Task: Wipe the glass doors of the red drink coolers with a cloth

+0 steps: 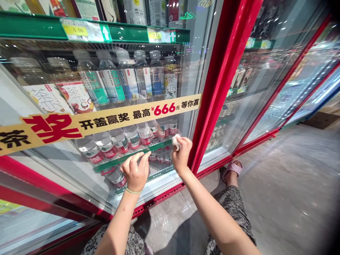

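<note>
I am low down in front of a red-framed drinks fridge with a glass door (79,163). My right hand (181,151) is closed round a small white wad, perhaps tissue or cloth (175,139), pressed against the glass near the door's right edge. My left hand (136,171) rests on the glass a little lower and to the left, fingers bent with the tips touching the pane, holding nothing. A thin band sits on that wrist. Behind the glass stand rows of water bottles with red labels (120,143) on a green shelf.
A yellow banner with red and black characters (106,120) crosses the door. Soda and tea bottles (127,81) fill the shelf above, under green price rails. A red door post (212,99) separates more glass doors to the right. Grey tiled floor (287,191) lies right; my sandalled foot (233,167) rests there.
</note>
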### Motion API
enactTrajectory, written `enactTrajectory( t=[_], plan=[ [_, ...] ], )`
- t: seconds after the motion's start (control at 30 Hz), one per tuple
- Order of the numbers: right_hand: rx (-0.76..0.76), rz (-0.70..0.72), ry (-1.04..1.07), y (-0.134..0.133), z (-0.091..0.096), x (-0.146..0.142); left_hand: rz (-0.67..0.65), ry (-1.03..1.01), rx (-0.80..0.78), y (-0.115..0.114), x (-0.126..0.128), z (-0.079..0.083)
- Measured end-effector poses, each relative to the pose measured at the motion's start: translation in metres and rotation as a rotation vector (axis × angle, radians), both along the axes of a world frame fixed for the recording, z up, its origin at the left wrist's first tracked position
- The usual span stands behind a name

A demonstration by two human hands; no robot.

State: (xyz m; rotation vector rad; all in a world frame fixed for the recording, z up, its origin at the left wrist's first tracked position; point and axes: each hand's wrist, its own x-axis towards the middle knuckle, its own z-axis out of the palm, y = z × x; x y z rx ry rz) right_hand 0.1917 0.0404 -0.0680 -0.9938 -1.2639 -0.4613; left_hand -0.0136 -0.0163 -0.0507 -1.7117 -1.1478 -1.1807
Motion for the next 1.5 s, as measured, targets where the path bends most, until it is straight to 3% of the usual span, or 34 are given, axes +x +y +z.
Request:
enactTrajectory(
  t=[0.1,0.23,0.3,0.37,0.43,0.63,0.8,0.93,1.0,1.17,1.23,1.4,1.5],
  plan=[
    [0.033,0.130,-0.312,-0.005,0.008,-0.015,-0.004,-0.002,-0.007,0.000,-0.002,-0.001],
    [0.009,0.067,-0.053,-0.006,0.023,-0.025,-0.014,-0.025,-0.017,0.000,0.001,0.000],
    [0.012,0.068,-0.097,-0.007,0.022,-0.027,-0.014,-0.021,-0.006,0.000,0.003,0.003],
    [0.036,0.125,-0.332,-0.007,0.014,-0.023,-0.009,-0.008,0.016,0.000,0.005,0.006],
    [0.030,0.141,-0.410,-0.006,0.000,-0.011,-0.001,-0.006,0.030,0.000,0.006,0.008],
    [-0.102,-0.103,0.120,-0.003,-0.038,0.029,-0.008,0.001,0.009,0.002,0.016,0.003],
    [-0.089,0.048,-0.174,-0.003,-0.045,0.023,-0.019,0.052,-0.029,0.006,0.035,-0.009],
    [-0.150,-0.038,0.051,-0.004,-0.046,0.032,-0.048,0.074,-0.068,0.009,0.048,-0.017],
    [-0.215,-0.030,0.096,-0.010,-0.060,0.031,-0.061,0.089,-0.074,0.010,0.052,-0.020],
    [-0.347,0.059,-0.020,-0.021,-0.104,0.011,-0.077,0.144,-0.072,0.010,0.055,-0.023],
    [-0.356,0.034,-0.006,-0.017,-0.102,0.009,-0.071,0.146,-0.076,0.010,0.052,-0.024],
    [-0.313,0.013,0.059,-0.005,-0.073,0.022,-0.059,0.154,-0.065,0.009,0.044,-0.026],
    [-0.299,0.008,0.095,-0.011,-0.081,0.029,-0.070,0.165,-0.065,0.009,0.042,-0.027]
  ],
)
